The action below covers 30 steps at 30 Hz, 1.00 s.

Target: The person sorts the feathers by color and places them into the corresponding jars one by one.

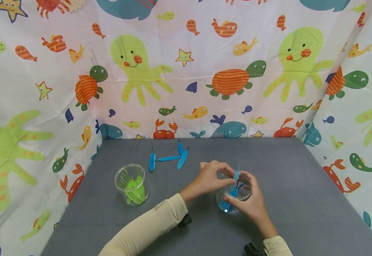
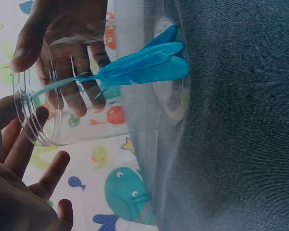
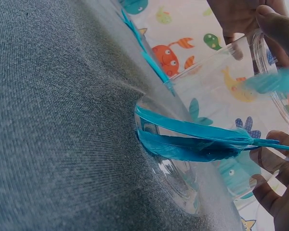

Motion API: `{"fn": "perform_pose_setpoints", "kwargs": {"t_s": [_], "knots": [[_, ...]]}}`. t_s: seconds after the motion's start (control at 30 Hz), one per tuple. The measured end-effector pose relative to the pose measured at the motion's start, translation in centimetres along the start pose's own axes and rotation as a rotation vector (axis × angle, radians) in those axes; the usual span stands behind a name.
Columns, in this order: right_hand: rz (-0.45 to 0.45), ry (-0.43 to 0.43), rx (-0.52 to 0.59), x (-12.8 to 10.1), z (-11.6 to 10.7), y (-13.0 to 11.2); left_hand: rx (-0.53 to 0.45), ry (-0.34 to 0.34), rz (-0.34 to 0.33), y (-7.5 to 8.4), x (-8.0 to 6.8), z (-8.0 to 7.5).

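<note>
A clear plastic jar (image 1: 226, 207) stands on the grey table (image 1: 288, 170) with several blue feathers (image 1: 233, 192) inside. My right hand (image 1: 253, 204) grips the jar's side, thumb at the rim. My left hand (image 1: 227, 177) hovers at the jar's mouth, beside one blue feather (image 1: 236, 174) that sticks up above the rim. In the left wrist view its fingers (image 2: 53, 171) lie spread and relaxed by the rim of the jar (image 2: 135, 115), with nothing pinched. In the right wrist view this feather (image 3: 274, 82) is blurred, just below the left hand's fingers (image 3: 274, 19).
A second clear jar (image 1: 130, 183) filled with green feathers stands at the left of the table. Several loose blue feathers (image 1: 170, 158) lie near the table's back edge. Sea-animal print curtains (image 1: 186, 71) wall in the table at the back and both sides.
</note>
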State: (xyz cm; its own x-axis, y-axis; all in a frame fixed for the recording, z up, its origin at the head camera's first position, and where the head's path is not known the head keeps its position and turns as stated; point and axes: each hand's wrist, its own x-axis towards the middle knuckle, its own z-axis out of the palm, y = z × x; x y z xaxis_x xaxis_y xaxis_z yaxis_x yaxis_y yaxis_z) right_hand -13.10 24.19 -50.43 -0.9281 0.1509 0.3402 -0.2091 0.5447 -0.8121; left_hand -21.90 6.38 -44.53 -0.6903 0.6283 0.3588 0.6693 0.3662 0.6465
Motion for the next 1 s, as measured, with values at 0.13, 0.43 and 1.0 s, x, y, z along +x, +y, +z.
{"fn": "perform_pose_setpoints", "kwargs": {"t_s": [0.13,0.43,1.0], "knots": [[-0.012,0.0,-0.003,0.1,0.0,0.0,-0.013,0.037,0.013,-0.2,-0.1,-0.1],[-0.016,0.013,-0.007,0.2,-0.1,-0.3,-0.05,0.161,-0.038,-1.7,-0.1,-1.3],[-0.01,0.021,0.005,0.0,0.2,0.1,-0.065,0.274,-0.277,-6.4,-0.1,-3.1]]}}
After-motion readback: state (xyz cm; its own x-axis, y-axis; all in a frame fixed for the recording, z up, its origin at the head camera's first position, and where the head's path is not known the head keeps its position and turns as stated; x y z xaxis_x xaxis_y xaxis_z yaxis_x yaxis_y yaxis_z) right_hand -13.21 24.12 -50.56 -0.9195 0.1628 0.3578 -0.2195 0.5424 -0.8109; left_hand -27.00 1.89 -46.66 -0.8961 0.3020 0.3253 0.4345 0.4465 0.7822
